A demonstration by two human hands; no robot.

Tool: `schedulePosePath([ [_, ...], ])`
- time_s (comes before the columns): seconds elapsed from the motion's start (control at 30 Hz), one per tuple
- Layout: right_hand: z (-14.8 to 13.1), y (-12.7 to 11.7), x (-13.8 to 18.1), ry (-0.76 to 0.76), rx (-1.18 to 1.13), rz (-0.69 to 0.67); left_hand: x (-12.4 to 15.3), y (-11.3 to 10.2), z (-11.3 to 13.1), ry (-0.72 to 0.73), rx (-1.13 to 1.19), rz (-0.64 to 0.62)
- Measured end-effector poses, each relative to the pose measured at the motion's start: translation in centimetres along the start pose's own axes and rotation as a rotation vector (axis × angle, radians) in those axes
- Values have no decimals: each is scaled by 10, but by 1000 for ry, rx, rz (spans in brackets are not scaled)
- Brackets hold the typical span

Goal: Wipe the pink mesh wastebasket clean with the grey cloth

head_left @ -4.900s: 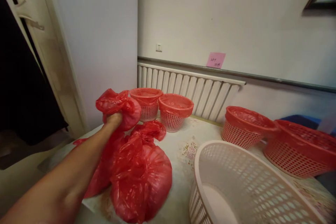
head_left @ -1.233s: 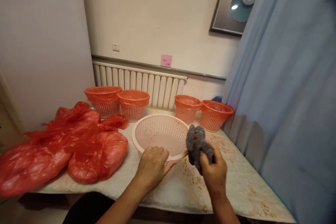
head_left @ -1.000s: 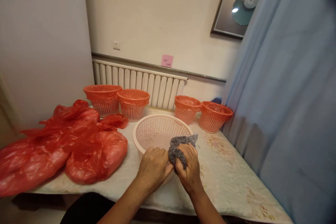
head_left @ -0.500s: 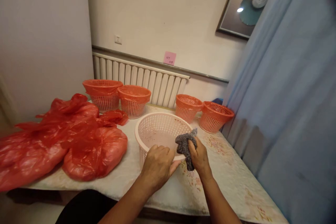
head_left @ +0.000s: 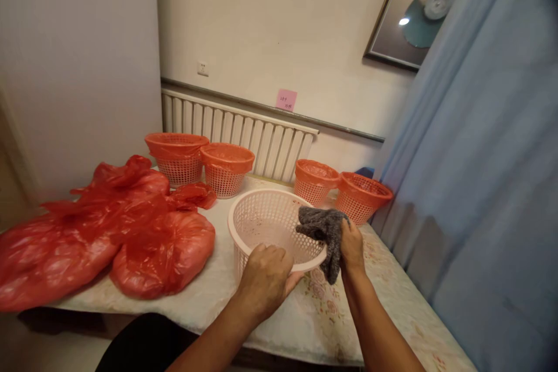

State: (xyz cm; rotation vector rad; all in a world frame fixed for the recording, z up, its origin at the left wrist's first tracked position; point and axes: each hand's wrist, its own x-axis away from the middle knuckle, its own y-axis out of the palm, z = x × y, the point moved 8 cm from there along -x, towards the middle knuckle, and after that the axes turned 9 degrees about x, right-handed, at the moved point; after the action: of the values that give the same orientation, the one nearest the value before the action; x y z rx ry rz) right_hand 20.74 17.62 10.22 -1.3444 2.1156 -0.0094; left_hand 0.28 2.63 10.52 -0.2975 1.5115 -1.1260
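Observation:
A pale pink plastic basket (head_left: 242, 238) with a lattice wall stands on the table in front of me, with small dark specks inside it. My left hand (head_left: 268, 272) grips its near rim, fingers over the edge and thumb outside. A dark grey cloth (head_left: 325, 231) is held in my right hand (head_left: 352, 246), draped over the right part of the rim, one end inside the basket and another hanging outside. My right fingers are partly hidden behind the cloth.
Full red plastic bags (head_left: 163, 253) lie heaped on the left. Along the back stand several baskets with red liners, among them a left one (head_left: 178, 165) and a right one (head_left: 361, 195). A radiator (head_left: 244, 128) backs the table (head_left: 300, 331); a blue curtain (head_left: 471, 197) hangs at the right.
My right hand has moved right along the basket's rim with the cloth, which is more spread out now. My left hand keeps its grip on the rim. The view has shifted slightly.

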Motion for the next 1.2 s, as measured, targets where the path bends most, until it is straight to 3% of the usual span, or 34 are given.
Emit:
schedulePosePath([
  [0.13, -22, -52, 11, 31, -93, 264, 3, -3, 0, 4, 0, 3],
  [0.23, -60, -93, 33, -86, 18, 468, 4, -3, 1, 7, -4, 5],
  [0.3, -81, -105, 54, -178, 117, 532, 3, -2, 1, 6, -2, 2],
  [0.4, -91, -88, 85, -315, 210, 456, 3, -1, 1, -2, 4, -5],
  [0.57, -80, -5, 119, -559, 209, -49, 4, -4, 2, 1, 32, -5],
  [0.63, -76, 11, 124, -568, 204, -118, 3, -5, 2, 4, 37, -9],
  [0.9, -66, 10, 116, -473, 139, -119, 3, -4, 2, 0, 41, 4],
  [1.2, -20, -15, 52, -38, -84, 53, 2, 0, -2, 4, 11, 7],
])
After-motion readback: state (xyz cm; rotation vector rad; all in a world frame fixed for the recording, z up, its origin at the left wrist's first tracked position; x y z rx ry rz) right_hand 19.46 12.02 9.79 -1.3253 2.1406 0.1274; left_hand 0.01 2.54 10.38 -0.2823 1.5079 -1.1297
